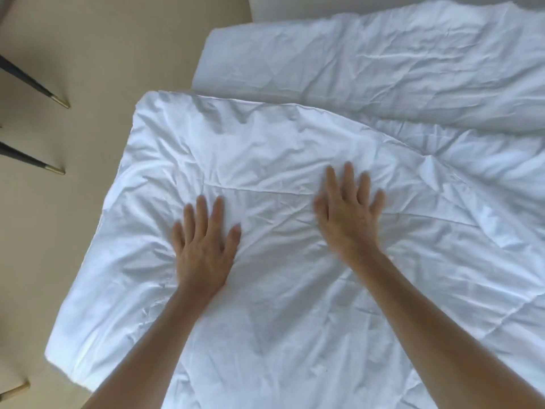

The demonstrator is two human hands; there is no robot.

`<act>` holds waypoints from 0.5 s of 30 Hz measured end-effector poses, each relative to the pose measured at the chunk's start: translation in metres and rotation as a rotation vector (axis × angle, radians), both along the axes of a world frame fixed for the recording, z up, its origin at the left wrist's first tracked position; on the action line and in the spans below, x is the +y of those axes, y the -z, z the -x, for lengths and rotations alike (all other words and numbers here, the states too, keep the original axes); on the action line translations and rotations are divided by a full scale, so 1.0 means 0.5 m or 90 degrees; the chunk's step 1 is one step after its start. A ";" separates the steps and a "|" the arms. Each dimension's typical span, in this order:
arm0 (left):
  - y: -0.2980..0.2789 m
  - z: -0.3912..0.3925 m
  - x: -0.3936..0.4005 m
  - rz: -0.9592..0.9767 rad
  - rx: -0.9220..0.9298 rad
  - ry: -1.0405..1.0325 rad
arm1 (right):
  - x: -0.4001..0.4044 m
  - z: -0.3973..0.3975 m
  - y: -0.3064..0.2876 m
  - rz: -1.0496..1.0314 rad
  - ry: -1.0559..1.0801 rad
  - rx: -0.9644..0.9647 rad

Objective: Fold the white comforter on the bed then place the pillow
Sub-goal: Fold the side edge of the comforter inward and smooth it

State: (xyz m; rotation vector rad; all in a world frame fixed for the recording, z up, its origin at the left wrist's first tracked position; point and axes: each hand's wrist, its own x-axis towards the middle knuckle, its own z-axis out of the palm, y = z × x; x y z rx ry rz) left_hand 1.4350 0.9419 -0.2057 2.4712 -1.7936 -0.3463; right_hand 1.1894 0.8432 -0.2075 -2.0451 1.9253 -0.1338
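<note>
Your left hand [203, 246] and right hand [348, 214] both lie flat, fingers straight and spread, pressing the crumpled white fabric comforter [265, 160] and gripping nothing. The comforter's folded part sits right under your palms on the white-sheeted bed [236, 63], its far edge running left to right just beyond your fingertips, with loose bulk trailing right. Your right hand is nearer that bulk, so I'd judge it leads. No pillow is in view.
</note>
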 end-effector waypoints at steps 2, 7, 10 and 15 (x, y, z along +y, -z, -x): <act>-0.010 0.037 0.085 0.006 0.010 0.063 | 0.149 -0.058 -0.020 0.031 -0.071 -0.024; -0.001 -0.102 0.291 -0.045 -0.079 0.068 | 0.380 0.056 0.009 0.052 -0.130 0.047; -0.003 -0.224 0.390 -0.129 -0.040 -0.170 | 0.450 0.264 0.007 -0.026 0.026 0.160; -0.036 -0.205 0.411 -0.134 0.071 -0.256 | 0.513 0.323 -0.053 -0.162 0.144 0.166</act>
